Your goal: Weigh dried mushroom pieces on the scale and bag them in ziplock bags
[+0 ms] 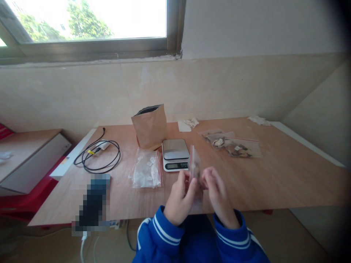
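Near the table's front edge, my left hand [182, 197] pinches a clear zip-lock bag [195, 164] with a red strip, held upright. My right hand [216, 190] is closed at the bag's right side; its fingertips are curled and I cannot make out what is between them. Just behind the bag stands a white kitchen scale [175, 149] with a metal plate. A brown kraft paper pouch [150, 126] with an open top is behind the scale to its left. In front of the pouch lies a stack of clear plastic bags [147, 170].
Several filled zip-lock bags [238, 148] lie at the back right. A coiled black cable [101, 170] and a blurred dark device [93, 204] are on the left. White scraps [189, 124] lie along the table's [287, 175] back edge.
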{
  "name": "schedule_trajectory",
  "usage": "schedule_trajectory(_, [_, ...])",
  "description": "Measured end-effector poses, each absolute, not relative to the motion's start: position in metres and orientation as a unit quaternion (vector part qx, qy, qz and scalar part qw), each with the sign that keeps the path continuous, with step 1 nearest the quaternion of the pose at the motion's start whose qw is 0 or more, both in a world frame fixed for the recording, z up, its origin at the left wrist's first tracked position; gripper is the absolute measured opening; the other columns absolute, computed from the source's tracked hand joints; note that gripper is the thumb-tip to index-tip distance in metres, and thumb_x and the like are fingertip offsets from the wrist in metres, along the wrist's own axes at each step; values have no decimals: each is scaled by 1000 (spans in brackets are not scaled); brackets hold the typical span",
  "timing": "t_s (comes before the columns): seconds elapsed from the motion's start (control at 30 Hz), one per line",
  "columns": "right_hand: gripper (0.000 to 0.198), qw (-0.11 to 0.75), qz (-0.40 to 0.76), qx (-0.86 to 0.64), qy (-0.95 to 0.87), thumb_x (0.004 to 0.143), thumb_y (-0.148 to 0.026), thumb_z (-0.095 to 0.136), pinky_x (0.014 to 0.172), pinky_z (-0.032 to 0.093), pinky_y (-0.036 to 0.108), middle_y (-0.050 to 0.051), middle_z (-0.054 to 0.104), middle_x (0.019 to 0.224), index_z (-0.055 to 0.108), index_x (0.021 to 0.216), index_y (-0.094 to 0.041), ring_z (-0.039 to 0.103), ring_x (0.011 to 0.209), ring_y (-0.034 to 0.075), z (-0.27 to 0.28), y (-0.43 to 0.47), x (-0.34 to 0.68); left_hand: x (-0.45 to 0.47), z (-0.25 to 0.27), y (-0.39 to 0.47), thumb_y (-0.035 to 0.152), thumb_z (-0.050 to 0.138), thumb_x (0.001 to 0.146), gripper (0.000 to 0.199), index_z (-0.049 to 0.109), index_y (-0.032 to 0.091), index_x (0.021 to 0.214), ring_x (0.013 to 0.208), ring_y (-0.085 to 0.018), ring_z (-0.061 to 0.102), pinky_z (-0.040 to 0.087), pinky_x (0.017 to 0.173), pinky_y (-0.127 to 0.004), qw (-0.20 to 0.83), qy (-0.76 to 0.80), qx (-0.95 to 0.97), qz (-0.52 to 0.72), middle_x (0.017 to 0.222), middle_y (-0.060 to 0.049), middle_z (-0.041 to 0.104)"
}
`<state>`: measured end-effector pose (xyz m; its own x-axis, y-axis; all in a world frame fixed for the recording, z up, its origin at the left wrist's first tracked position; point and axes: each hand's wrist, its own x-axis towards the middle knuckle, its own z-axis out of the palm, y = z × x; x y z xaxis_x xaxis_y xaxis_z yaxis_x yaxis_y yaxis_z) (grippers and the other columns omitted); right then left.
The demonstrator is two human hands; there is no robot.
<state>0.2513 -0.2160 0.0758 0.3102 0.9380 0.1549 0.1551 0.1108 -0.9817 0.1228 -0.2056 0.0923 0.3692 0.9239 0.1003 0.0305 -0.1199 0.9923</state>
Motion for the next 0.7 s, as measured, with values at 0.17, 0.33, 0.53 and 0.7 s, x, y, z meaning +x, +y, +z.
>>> schedule_trajectory(0.17, [35, 498, 376, -561, -543, 89, -54, 52, 56, 38, 24, -5, 46, 63, 47, 76, -22, 47, 58, 13, 81, -220, 242, 128, 85, -209, 58, 21, 96, 46, 46, 21, 88, 68, -15, 57, 46, 66, -28, 547, 408, 593, 427, 74, -2, 56])
schedule_trajectory(0.33, [33, 485, 375, -554, -563, 91, -52, 50, 53, 42, 23, -5, 50, 59, 49, 75, -22, 52, 55, 13, 80, -218, 243, 128, 83, -209, 66, 22, 91, 51, 47, 22, 88, 56, -15, 58, 47, 54, -27, 590, 405, 564, 411, 66, -1, 56])
schedule_trajectory(0.53, [35, 518, 349, -551, -553, 91, -52, 49, 73, 55, 30, 6, 72, 86, 67, 96, -22, 68, 83, 22, 74, -219, 244, 130, 82, -207, 69, 26, 89, 52, 46, 21, 82, 46, -13, 55, 45, 45, -25, 590, 423, 545, 420, 56, 2, 53])
schedule_trajectory(0.7, [41, 515, 361, -558, -541, 92, -51, 48, 91, 53, 37, 10, 72, 107, 69, 107, -20, 66, 104, 26, 64, -218, 245, 130, 79, -206, 66, 27, 91, 49, 42, 22, 77, 44, -11, 54, 44, 44, -22, 589, 417, 542, 430, 53, 4, 50])
